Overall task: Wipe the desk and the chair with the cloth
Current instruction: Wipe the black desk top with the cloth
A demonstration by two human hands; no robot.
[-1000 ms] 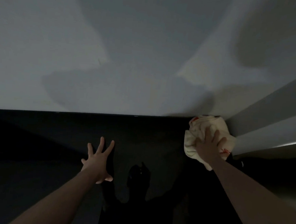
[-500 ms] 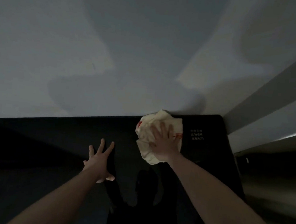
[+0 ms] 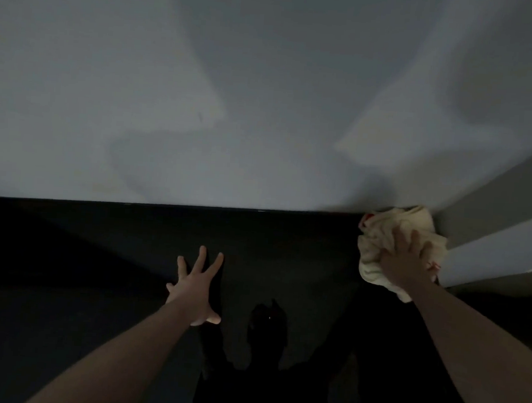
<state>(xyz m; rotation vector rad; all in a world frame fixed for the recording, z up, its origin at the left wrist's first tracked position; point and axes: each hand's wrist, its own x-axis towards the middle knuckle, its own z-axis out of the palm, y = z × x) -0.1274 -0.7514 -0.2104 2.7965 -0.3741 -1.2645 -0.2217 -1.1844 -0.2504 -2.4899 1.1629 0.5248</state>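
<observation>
A dark, glossy desk (image 3: 97, 252) runs along a pale wall. A bunched cream cloth (image 3: 380, 237) with red marks lies at the desk's far right corner, against the wall. My right hand (image 3: 403, 261) lies on top of the cloth and grips it, with fabric bulging between the fingers. My left hand (image 3: 197, 287) presses flat on the desk near the middle, fingers spread and straight. The chair is not in view.
The pale wall (image 3: 265, 107) rises straight behind the desk's back edge. A light grey ledge or panel (image 3: 494, 248) juts in at the right, just beside the cloth. The desk surface reflects my arms and head as a dark shape.
My right hand slid the cloth left along the back edge toward the middle, then back right into the corner. My left hand stayed planted on the desk.
</observation>
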